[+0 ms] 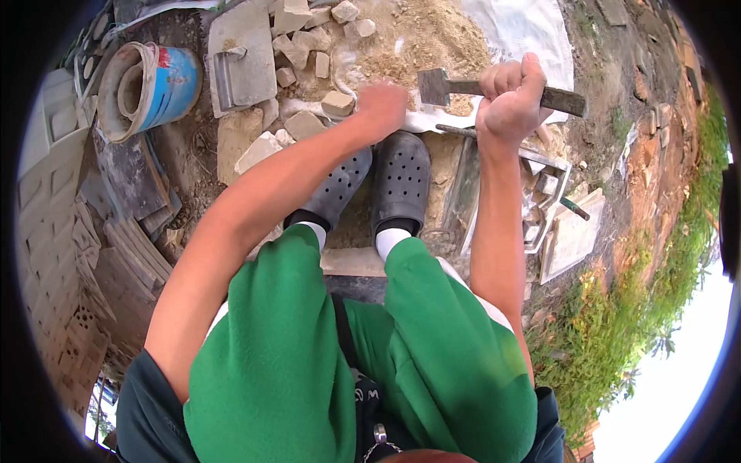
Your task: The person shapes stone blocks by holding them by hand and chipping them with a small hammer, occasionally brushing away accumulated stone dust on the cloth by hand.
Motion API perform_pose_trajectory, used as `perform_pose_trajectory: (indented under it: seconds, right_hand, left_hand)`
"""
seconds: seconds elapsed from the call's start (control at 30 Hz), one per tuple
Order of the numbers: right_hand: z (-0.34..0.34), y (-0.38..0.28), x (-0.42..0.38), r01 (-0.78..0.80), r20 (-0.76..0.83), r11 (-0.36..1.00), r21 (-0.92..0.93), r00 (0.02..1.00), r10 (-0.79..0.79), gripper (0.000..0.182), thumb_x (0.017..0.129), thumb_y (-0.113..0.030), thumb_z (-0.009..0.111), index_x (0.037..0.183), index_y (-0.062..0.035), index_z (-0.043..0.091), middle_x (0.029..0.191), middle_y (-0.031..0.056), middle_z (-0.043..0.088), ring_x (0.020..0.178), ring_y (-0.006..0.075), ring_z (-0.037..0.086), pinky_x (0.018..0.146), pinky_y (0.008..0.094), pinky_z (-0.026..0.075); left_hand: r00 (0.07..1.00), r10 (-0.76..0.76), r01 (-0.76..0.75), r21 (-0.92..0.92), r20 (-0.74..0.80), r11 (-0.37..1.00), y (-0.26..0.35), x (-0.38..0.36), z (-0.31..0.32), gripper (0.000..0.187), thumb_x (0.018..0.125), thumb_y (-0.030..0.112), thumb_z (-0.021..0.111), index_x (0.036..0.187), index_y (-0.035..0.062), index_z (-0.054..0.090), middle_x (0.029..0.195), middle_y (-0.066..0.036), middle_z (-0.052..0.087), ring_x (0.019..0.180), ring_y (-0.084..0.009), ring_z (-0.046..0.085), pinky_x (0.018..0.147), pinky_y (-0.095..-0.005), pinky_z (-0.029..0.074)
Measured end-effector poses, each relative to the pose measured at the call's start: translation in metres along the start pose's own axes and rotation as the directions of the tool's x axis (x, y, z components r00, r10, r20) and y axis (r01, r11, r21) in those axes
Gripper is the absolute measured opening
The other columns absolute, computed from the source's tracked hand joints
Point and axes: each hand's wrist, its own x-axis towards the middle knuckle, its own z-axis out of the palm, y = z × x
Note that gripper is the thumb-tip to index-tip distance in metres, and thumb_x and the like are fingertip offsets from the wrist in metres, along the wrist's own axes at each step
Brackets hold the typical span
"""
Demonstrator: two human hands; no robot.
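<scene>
My right hand (pixel 511 100) is raised at the right, wrapped round the wooden handle of a hammer (pixel 434 87). The dark, squarish hammer head points left, toward my other hand. My left hand (pixel 384 106) is low in front of my shoes, at the near edge of a pile of sandy rubble (pixel 440 38). It looks closed, back upward; its fingertips and anything in them are hidden. Just left of it lies a small pale stone block (pixel 337 104). A thin dark rod (pixel 455 130) lies below the hammer, partly hidden by my right wrist.
Grey clogs (pixel 401 174) are on my feet. Broken stone pieces (pixel 293 50) lie beyond my left hand, near a blue bucket (pixel 174 85). A white sheet (pixel 532 35) lies under the rubble. At the right are a metal frame (pixel 559 185) and flat slabs (pixel 571 235).
</scene>
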Motion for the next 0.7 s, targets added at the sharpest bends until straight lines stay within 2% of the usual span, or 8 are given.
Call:
perform_pose_trajectory:
  seconds: [0.07, 0.13, 0.27, 0.33, 0.43, 0.47, 0.53, 0.7]
  right_hand:
    - [0.001, 0.003, 0.000, -0.003, 0.010, 1.000, 0.009, 1.000, 0.003, 0.048, 0.097, -0.018, 0.042, 0.054, -0.0150, 0.021, 0.047, -0.0022, 0.020, 0.042, 0.0124, 0.017, 0.043, 0.0309, 0.020]
    - [0.004, 0.005, -0.002, -0.010, -0.017, 0.990, 0.143, 1.000, 0.013, 0.041, 0.094, -0.007, 0.045, 0.055, -0.0097, 0.030, 0.049, -0.0025, 0.028, 0.042, 0.0077, 0.022, 0.041, 0.0267, 0.020]
    - [0.007, 0.004, -0.009, -0.016, 0.007, 1.000, 0.004, 1.000, 0.016, 0.047, 0.097, -0.018, 0.042, 0.054, -0.0142, 0.022, 0.048, -0.0017, 0.021, 0.041, 0.0125, 0.019, 0.042, 0.0306, 0.020]
    - [0.009, 0.004, -0.012, -0.014, 0.031, 1.000, 0.000, 0.999, 0.014, 0.046, 0.096, -0.016, 0.043, 0.055, -0.0137, 0.024, 0.048, -0.0019, 0.022, 0.041, 0.0120, 0.020, 0.042, 0.0302, 0.021]
    - [0.014, 0.002, -0.014, -0.029, 0.006, 1.000, -0.008, 1.000, 0.029, 0.044, 0.096, -0.013, 0.044, 0.055, -0.0129, 0.026, 0.049, -0.0021, 0.023, 0.040, 0.0114, 0.020, 0.041, 0.0297, 0.021]
    - [0.015, 0.002, -0.014, -0.028, 0.006, 1.000, -0.009, 1.000, 0.028, 0.044, 0.096, -0.013, 0.044, 0.055, -0.0129, 0.026, 0.049, -0.0021, 0.023, 0.040, 0.0114, 0.020, 0.041, 0.0297, 0.021]
    - [0.019, 0.004, -0.012, -0.046, 0.031, 0.992, 0.120, 0.999, 0.042, 0.040, 0.094, -0.007, 0.047, 0.056, -0.0090, 0.035, 0.050, -0.0035, 0.032, 0.043, 0.0064, 0.026, 0.041, 0.0266, 0.022]
    - [0.037, -0.001, -0.011, 0.004, 0.110, 0.996, 0.094, 0.994, -0.015, 0.039, 0.094, -0.008, 0.048, 0.057, -0.0076, 0.038, 0.051, -0.0040, 0.033, 0.044, 0.0061, 0.028, 0.041, 0.0267, 0.023]
  left_hand:
    - [0.998, -0.056, 0.057, -0.050, 0.021, 0.997, -0.003, 0.001, -0.001, 0.019, 0.079, 0.010, 0.055, 0.091, 0.0029, 0.068, 0.097, -0.021, 0.065, 0.093, -0.0362, 0.065, 0.078, -0.0479, 0.051]
    - [0.993, -0.050, 0.056, -0.051, 0.106, 0.997, -0.006, 0.002, -0.005, 0.019, 0.080, 0.012, 0.055, 0.090, 0.0023, 0.067, 0.094, -0.022, 0.066, 0.093, -0.0353, 0.065, 0.079, -0.0487, 0.051]
    - [0.991, -0.070, 0.079, -0.072, 0.110, 0.994, -0.014, 0.002, -0.011, 0.018, 0.081, 0.014, 0.057, 0.089, 0.0026, 0.066, 0.100, -0.022, 0.066, 0.094, -0.0347, 0.065, 0.080, -0.0480, 0.050]
    - [0.986, -0.132, 0.111, -0.185, -0.101, 0.976, -0.018, -0.002, -0.014, 0.020, 0.084, 0.013, 0.056, 0.097, 0.0011, 0.064, 0.097, -0.019, 0.066, 0.096, -0.0367, 0.064, 0.081, -0.0476, 0.051]
    - [0.949, -0.161, 0.068, -0.322, -0.270, 0.944, -0.033, 0.003, -0.017, 0.018, 0.086, 0.016, 0.056, 0.098, 0.0040, 0.064, 0.100, -0.017, 0.065, 0.095, -0.0374, 0.064, 0.079, -0.0481, 0.051]
    - [0.949, -0.160, 0.067, -0.322, -0.271, 0.944, -0.038, 0.005, -0.017, 0.018, 0.086, 0.016, 0.056, 0.098, 0.0040, 0.064, 0.100, -0.017, 0.065, 0.095, -0.0374, 0.064, 0.079, -0.0481, 0.051]
    - [0.994, -0.096, 0.073, -0.312, -0.058, 0.947, -0.046, 0.009, -0.021, 0.018, 0.088, 0.018, 0.055, 0.099, 0.0076, 0.064, 0.103, -0.016, 0.064, 0.095, -0.0368, 0.063, 0.080, -0.0490, 0.051]
    - [0.982, -0.086, 0.052, -0.200, -0.166, 0.978, -0.053, 0.011, -0.010, 0.017, 0.088, 0.020, 0.055, 0.096, 0.0098, 0.066, 0.101, -0.015, 0.063, 0.096, -0.0350, 0.063, 0.081, -0.0484, 0.050]
